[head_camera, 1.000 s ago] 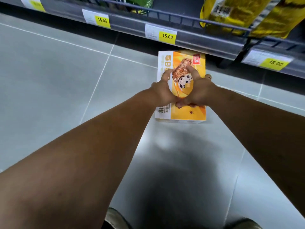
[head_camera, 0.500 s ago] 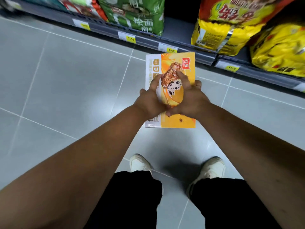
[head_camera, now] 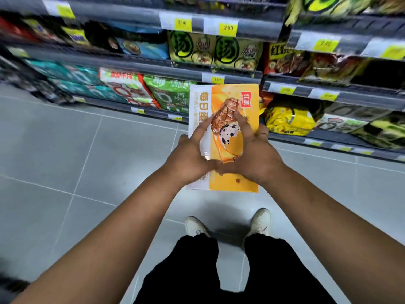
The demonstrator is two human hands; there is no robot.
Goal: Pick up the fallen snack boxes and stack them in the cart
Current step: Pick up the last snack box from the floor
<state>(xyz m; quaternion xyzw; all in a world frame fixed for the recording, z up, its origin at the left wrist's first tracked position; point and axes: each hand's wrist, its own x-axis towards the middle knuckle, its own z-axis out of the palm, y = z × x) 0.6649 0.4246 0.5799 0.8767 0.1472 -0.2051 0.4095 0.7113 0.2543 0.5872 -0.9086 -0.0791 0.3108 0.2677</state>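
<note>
Higher than half a second before, the flat orange-and-white cardboard snack box (head_camera: pixel 228 99) had risen with the hands, and more shelf tiers showed behind it. Left hand (head_camera: pixel 188 159) and right hand (head_camera: pixel 256 159) clasped its long edges in mid-air, thumbs pressed on the printed face. Its long axis ran away from the person, red logo at the far end. Below lay grey tiled floor (head_camera: pixel 65 161) and pale shoes (head_camera: pixel 195 227) — dark shelves (head_camera: pixel 219 70) of bagged snacks stood ahead.
</note>
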